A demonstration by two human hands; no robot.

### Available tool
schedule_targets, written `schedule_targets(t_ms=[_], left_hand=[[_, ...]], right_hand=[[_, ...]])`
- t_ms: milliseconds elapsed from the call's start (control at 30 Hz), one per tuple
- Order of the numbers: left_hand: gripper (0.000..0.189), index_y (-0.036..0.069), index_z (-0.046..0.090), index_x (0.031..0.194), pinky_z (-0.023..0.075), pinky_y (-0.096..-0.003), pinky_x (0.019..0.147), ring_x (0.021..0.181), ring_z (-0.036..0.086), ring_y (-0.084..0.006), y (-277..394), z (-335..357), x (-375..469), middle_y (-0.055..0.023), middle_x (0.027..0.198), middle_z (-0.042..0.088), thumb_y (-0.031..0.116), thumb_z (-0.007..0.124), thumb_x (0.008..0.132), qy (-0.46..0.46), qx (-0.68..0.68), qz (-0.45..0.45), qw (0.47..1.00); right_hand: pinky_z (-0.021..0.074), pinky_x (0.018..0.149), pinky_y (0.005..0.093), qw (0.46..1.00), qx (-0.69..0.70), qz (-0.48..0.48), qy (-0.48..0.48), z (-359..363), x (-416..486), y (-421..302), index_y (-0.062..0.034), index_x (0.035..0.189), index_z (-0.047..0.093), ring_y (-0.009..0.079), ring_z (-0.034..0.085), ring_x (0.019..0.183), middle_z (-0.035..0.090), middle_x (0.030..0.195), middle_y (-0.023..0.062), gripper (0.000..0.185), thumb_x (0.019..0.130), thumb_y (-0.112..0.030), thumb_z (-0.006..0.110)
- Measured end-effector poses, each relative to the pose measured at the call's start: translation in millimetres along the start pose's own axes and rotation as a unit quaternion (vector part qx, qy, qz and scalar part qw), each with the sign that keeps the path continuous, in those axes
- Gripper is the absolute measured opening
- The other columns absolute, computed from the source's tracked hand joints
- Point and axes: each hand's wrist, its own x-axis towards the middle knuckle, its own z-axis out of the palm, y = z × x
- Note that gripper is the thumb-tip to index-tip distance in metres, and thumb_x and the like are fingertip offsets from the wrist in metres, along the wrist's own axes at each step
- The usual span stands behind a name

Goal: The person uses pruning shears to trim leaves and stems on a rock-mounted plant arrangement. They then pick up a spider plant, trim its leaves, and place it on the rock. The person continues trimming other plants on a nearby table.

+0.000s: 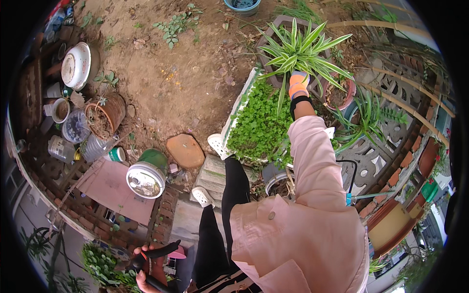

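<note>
My right hand (299,84), in an orange glove with a black band at the wrist, reaches into the base of a spider plant (302,55) with white-edged leaves. The leaves hide its fingertips, so its grip cannot be made out. Behind the plant is a brown, angular planter (278,22). My bare left hand (155,269), low in the view, is closed around black-handled pruning shears (161,252), whose blades point left and are partly in shadow. A white-rimmed box of leafy green seedlings (256,124) stands just below the spider plant.
My feet, in white clogs (217,145), are on and beside concrete steps (212,172). A metal-lidded green container (146,185), a tilted clay pot (113,110) and an enamel basin (78,66) lie left. Bamboo poles (403,99) and a brick edge (394,175) bound the right side.
</note>
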Motion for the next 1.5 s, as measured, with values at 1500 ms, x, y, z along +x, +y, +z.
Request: schedule_targets(t_ms=[1500], left_hand=[[0.067, 0.004, 0.037, 0.139, 0.0355, -0.0473, 0.108, 0.132, 0.040, -0.0310, 2.2, -63.9, -32.5, -0.0143, 0.136, 0.045, 0.031, 0.060, 0.082, 0.016, -0.030, 0.030, 0.999]], right_hand=[[0.0519, 0.072, 0.0455, 0.825, 0.513, 0.159, 0.177, 7.9, -60.4, 17.2, 0.0009, 0.090, 0.068, 0.0412, 0.065, 0.083, 0.067, 0.088, 0.0240, 0.032, 0.083, -0.029, 0.061]])
